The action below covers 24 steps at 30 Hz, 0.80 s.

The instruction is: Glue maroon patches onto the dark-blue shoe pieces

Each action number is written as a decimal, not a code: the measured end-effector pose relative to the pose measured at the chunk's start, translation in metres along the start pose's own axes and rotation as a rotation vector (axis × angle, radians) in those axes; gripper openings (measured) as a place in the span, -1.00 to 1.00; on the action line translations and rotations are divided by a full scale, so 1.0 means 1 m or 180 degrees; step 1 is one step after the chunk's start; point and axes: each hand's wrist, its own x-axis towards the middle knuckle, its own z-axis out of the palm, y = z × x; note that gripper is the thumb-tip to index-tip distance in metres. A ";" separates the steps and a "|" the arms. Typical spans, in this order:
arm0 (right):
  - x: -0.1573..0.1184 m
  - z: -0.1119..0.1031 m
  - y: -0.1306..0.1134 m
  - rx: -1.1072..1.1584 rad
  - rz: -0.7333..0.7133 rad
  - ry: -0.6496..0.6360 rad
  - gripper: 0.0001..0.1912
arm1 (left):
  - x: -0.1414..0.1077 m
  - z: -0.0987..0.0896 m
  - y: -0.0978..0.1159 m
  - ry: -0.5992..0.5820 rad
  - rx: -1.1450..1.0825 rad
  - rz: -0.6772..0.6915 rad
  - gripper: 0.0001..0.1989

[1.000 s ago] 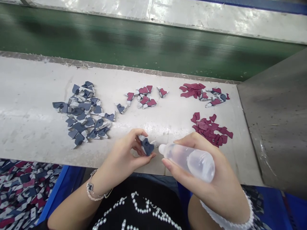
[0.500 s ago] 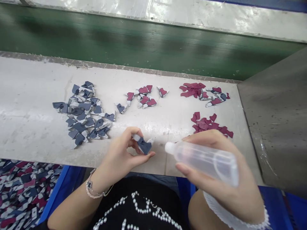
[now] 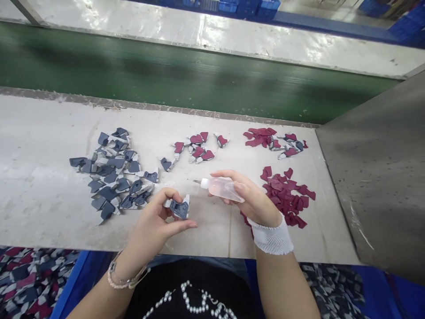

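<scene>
Between the thumb and fingers of my left hand (image 3: 162, 219) is a small blue-grey and white plastic part (image 3: 180, 208), its recessed blue face turned up. My right hand (image 3: 254, 197) is wrapped around a clear squeeze bottle (image 3: 224, 188) with a white cap and a thin needle tip. The tip points left, above and to the right of the part, apart from it. Left of my left hand lies a pile of similar blue-grey and white parts (image 3: 114, 166). Maroon flat pieces (image 3: 285, 195) are heaped beside my right hand, some partly hidden behind the wrist.
Several parts with maroon faces (image 3: 199, 148) lie mid-table, more (image 3: 288, 144) at the back right beside another maroon heap (image 3: 260, 136). A green belt (image 3: 186, 84) runs behind the table. A metal panel (image 3: 375, 177) stands right. Bins of parts (image 3: 33, 279) sit below.
My right hand has turned the bottle and moved it left and up, so its needle tip now shows. My left hand has shifted slightly left and down with the part. The view has tilted up.
</scene>
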 end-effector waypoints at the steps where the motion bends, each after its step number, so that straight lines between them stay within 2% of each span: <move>1: 0.004 0.002 0.000 -0.0063 0.0005 0.0044 -0.59 | 0.000 -0.001 -0.002 -0.0073 -0.0062 -0.0056 -0.61; 5: 0.017 0.004 0.000 -0.0787 -0.0307 0.0048 -0.53 | 0.001 -0.006 -0.009 -0.0279 -0.0066 -0.0179 -0.70; 7: 0.026 0.004 0.003 -0.1084 -0.0400 0.0060 -0.61 | 0.002 -0.006 -0.013 -0.0276 0.0063 -0.0139 -0.72; 9: 0.033 0.004 0.007 -0.1265 -0.0363 0.0102 -0.69 | 0.003 -0.006 -0.015 -0.0263 0.0181 -0.0065 -0.73; 11: 0.035 0.003 0.009 -0.1440 -0.0279 0.0105 -0.65 | 0.004 -0.004 -0.018 -0.0218 0.0251 0.0009 -0.71; 14: 0.018 -0.003 0.004 -0.1842 -0.0127 0.0345 -0.50 | 0.004 -0.001 -0.021 -0.0150 0.0234 0.0128 -0.71; 15: 0.007 -0.006 0.002 -0.2059 -0.0034 0.0514 -0.51 | 0.003 0.001 -0.022 -0.0153 0.0189 0.0175 -0.72; 17: -0.019 -0.013 0.000 -0.2575 0.0234 0.0854 -0.68 | 0.003 0.004 -0.023 -0.0204 0.0086 0.0277 -0.75; 18: -0.032 -0.015 0.000 -0.3001 0.0416 0.0901 -0.77 | 0.002 0.006 -0.024 -0.0227 0.0051 0.0322 -0.76; 20: -0.051 -0.019 0.006 -0.3374 0.0619 0.0900 -0.83 | 0.002 0.011 -0.025 -0.0227 0.0030 0.0389 -0.77; 24: -0.061 -0.019 0.022 -0.3397 0.0741 0.0732 -0.79 | 0.003 0.019 -0.024 -0.0224 0.0052 0.0490 -0.78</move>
